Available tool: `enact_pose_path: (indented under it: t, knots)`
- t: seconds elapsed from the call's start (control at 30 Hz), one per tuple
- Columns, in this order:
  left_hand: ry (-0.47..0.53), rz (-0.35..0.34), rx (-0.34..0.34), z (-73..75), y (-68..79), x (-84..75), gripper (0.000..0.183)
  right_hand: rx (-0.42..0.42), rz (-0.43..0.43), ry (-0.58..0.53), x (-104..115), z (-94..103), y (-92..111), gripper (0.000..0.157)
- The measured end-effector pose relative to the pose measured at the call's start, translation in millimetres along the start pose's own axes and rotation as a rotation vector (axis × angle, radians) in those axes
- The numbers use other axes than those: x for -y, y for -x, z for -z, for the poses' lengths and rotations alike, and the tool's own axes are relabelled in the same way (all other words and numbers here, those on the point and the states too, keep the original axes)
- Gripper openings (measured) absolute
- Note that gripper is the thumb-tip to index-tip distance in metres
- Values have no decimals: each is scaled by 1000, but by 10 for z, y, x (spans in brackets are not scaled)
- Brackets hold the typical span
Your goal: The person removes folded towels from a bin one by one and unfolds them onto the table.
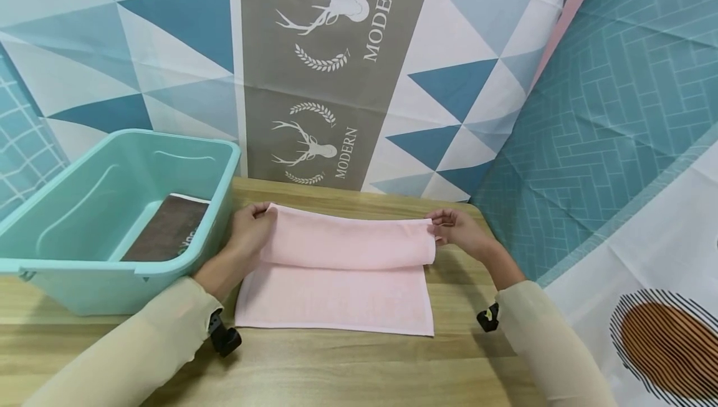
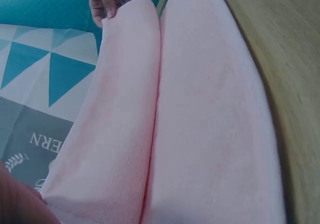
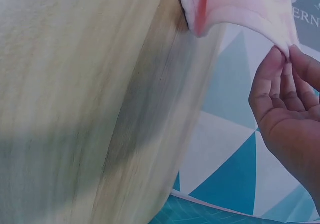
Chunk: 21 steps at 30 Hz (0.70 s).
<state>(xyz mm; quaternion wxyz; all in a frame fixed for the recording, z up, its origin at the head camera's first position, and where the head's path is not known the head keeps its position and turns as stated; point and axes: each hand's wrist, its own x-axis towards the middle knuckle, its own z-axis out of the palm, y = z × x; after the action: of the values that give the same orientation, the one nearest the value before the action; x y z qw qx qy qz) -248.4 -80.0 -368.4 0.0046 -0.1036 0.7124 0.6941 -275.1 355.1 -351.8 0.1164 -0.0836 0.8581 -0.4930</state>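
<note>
Left hand (image 1: 249, 227), right hand (image 1: 459, 230) pinch the towel (image 1: 339, 300) by corners near the far edge of the desk (image 1: 348, 366): seems soft, light, best held there!

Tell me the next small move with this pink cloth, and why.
Probably lower the left hand and right hand together, easing the pink cloth down evenly: they hold opposite ends of one edge, and the right wrist view shows a corner lifted off the table.

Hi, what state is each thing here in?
Pink cloth: near part flat, far part raised with a fold
Left hand: gripping the raised edge's left end
Right hand: pinching its right end
Teal bin: upright, uncovered
Brown item: inside the bin
</note>
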Motion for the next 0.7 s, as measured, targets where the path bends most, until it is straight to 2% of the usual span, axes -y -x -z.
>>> enact_pose_path:
  t: [0.43, 0.7]
  knots:
    - [80, 24, -115, -128, -160, -76, 43, -85, 15, -12, 9, -42, -201, 30]
    - [122, 44, -179, -211, -271, -199, 42, -122, -1, -55, 103, 19, -347, 31]
